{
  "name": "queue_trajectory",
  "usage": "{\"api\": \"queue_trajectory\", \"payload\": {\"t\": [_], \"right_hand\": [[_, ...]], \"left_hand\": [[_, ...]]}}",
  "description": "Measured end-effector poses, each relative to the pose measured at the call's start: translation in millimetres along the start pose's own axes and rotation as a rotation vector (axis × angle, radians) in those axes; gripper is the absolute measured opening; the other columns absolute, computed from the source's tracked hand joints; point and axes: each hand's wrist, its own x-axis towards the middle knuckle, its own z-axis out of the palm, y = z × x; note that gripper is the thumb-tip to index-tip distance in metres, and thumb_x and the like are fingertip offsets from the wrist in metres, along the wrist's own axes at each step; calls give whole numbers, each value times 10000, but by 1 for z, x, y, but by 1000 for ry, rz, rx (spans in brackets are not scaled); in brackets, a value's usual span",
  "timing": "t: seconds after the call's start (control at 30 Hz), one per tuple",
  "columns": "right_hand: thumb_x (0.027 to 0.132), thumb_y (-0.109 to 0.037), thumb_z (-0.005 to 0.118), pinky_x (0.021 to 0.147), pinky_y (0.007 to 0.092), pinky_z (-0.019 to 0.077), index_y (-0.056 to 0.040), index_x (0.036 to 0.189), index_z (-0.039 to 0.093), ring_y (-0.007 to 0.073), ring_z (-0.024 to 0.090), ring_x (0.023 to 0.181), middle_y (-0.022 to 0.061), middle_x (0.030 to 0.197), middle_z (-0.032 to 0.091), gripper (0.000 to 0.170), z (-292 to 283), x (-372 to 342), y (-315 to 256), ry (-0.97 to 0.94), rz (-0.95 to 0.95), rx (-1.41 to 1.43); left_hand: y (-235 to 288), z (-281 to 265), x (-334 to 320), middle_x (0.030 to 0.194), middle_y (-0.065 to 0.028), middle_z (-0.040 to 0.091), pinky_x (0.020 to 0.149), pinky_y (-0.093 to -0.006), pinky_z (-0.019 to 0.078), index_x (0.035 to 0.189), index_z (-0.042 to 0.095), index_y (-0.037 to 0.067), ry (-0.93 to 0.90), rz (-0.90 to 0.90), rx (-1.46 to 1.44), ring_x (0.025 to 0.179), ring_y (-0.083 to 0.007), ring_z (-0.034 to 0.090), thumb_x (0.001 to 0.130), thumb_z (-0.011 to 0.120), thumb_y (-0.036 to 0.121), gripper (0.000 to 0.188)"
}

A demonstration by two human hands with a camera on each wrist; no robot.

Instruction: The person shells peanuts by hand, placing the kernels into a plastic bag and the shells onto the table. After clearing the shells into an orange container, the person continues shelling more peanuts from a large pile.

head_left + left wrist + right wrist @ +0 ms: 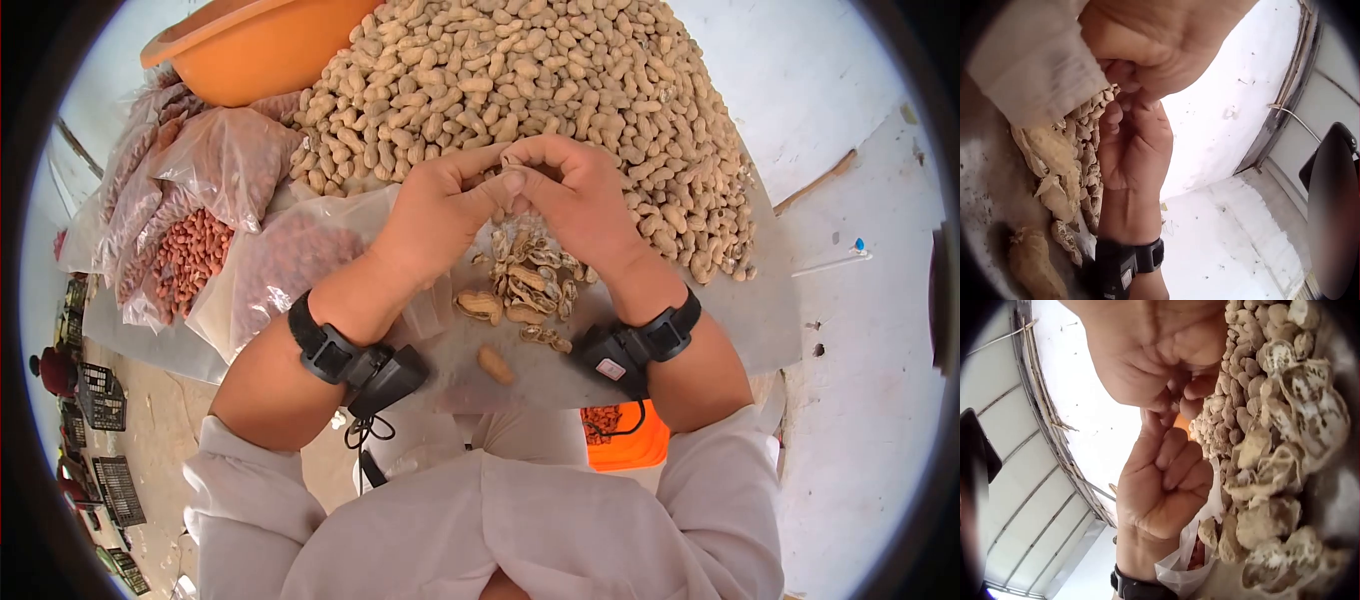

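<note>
Above a scatter of broken shells (530, 285), the left hand (445, 205) and right hand (580, 200) meet, thumb tips together. Both have curled fingers and pinch a small peanut piece, mostly hidden by the fingertips. In the left wrist view the left hand (1160, 44) is at the top, touching the right hand (1135, 147) below. The right wrist view has the right hand (1160, 350) on top and the left hand (1166, 481) beneath, fingers folded toward the palm. Opened shells (1313, 409) lie close by.
A big heap of unshelled peanuts (500, 75) rises beyond the hands. At the left are an orange basin (265, 50) and plastic bags (225, 165) of red kernels (190, 255). One whole peanut (495, 365) lies near the table edge; an orange container (640, 440) is below.
</note>
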Motion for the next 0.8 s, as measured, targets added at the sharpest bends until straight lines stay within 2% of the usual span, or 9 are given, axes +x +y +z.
{"api": "queue_trajectory", "payload": {"t": [0.17,0.3,0.4,0.6,0.7,0.8], "right_hand": [[808,-38,595,592,235,493,48,917,599,94,583,638,59,753,626,139,-1,2,3,18,24,140],[809,-19,578,590,233,492,48,914,605,99,586,638,64,749,627,127,-3,-1,-8,29,18,36],[808,-17,579,591,231,494,47,915,608,104,591,639,68,748,629,128,-2,0,-14,21,32,-16],[806,-7,589,589,232,496,42,935,613,107,595,639,76,759,634,141,-3,0,-10,2,59,133],[805,8,586,595,232,496,40,955,613,103,595,656,77,789,638,156,-3,3,-2,35,44,287],[804,20,585,618,226,492,39,972,611,98,596,689,74,821,641,171,-1,3,3,61,20,334]], "left_hand": [[6,-1,0,777,-2,584,604,-186,384,1043,620,-12,34,-99,-58,684,-54,477,879,569,133,225],[7,-2,-1,770,3,582,607,-194,382,1008,628,-16,78,-189,-80,684,-56,479,882,575,153,217],[5,0,0,762,6,584,579,-191,370,979,635,-12,89,-188,-77,655,-46,465,895,564,169,211],[1,5,1,710,21,559,459,-171,290,973,635,-5,74,-15,-182,552,-17,400,912,541,180,217],[-7,5,3,664,33,519,437,-172,269,980,625,-2,150,-28,-297,522,-21,372,927,511,183,224],[-10,7,3,644,36,480,420,-176,247,1007,600,5,115,-56,-467,492,-31,335,936,481,169,215]]}}
